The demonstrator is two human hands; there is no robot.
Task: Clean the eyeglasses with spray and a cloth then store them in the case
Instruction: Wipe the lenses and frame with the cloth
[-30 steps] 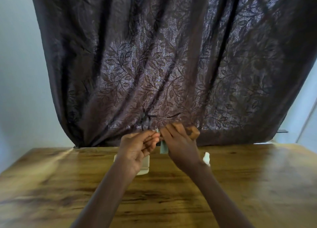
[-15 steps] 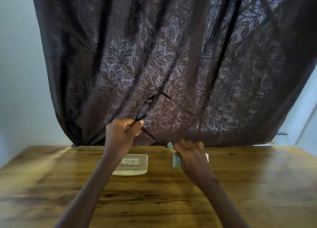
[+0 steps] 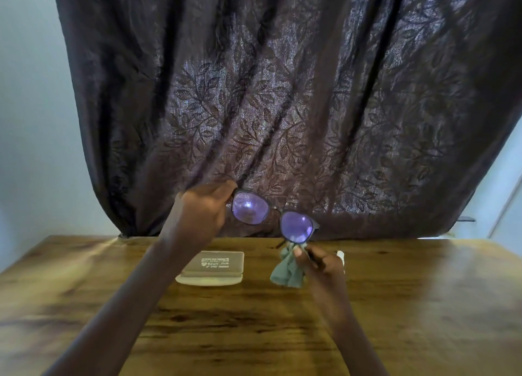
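Up above the wooden counter (image 3: 395, 305), the eyeglasses (image 3: 272, 216) are held in the air, tilted so that the lens on the person's left sits higher than the other, and both lenses catch a violet sheen. The left hand (image 3: 203, 209) is closed around the upper end of the dark frame, fingers curled over the corner by the hinge. The right hand (image 3: 320, 265) is lower, just under the other lens, pinching a grey-green cleaning cloth (image 3: 288, 271) together with a thin dark part of the frame that looks like a temple arm; the cloth hangs bunched from the fingers, and its top edge touches the rim of the lower lens. On the counter beneath the left forearm lies the eyeglass case (image 3: 214, 268), closed, a flat grey-brown lid with small white print over a pale base. Just behind the right hand a small white object (image 3: 341, 255) peeks out, mostly hidden, so I cannot tell whether it is the spray bottle. A dark leaf-patterned curtain (image 3: 282, 107) hangs behind the counter's far edge.
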